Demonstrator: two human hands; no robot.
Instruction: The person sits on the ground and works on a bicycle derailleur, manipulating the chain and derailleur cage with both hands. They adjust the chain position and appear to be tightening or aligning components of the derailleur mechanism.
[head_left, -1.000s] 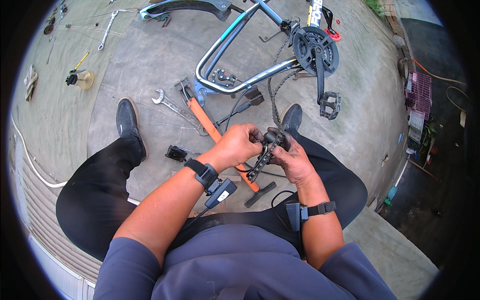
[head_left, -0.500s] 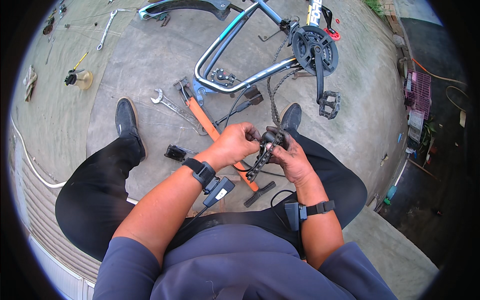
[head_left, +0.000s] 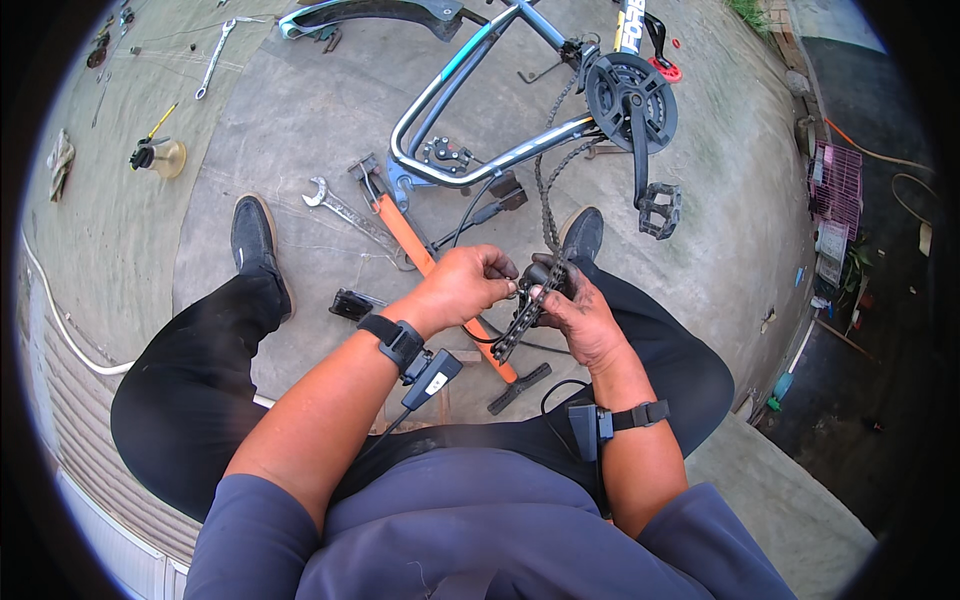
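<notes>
Yard: Outdoors, bare grey ground (head_left: 720,300), with a pink wire crate (head_left: 838,185) at the far right edge.
Person: Seated, knees spread, dark shoes planted on either side, which seems to leave working room between the legs.
Bicycle: A blue and white frame (head_left: 455,62) lies ahead, no wheel in view. Its toothed wheel (head_left: 604,95) and pedal (head_left: 659,210) are at the right.
Chain: The chain (head_left: 549,215) hangs from the toothed wheel down to the hands.
Gear changer: This black part (head_left: 540,276) is held between the knees, probably kept close because the chain meets it there.
Right hand: The right hand (head_left: 588,318) has its fingers closed around the gear changer, thumb on the near side, apparently to steady it.
Left hand: The left hand (head_left: 468,288) has thumb and forefinger drawn close together, just beside the gear changer. Whether they grip anything small cannot be told.
Pump: An orange pump (head_left: 405,232) lies slantwise beneath the hands.
Tools: A large wrench (head_left: 350,215) rests left of the pump, perhaps for easy reach; a smaller wrench (head_left: 214,62) lies farther off, above a bottle (head_left: 172,160) and a rag (head_left: 60,165).
</notes>
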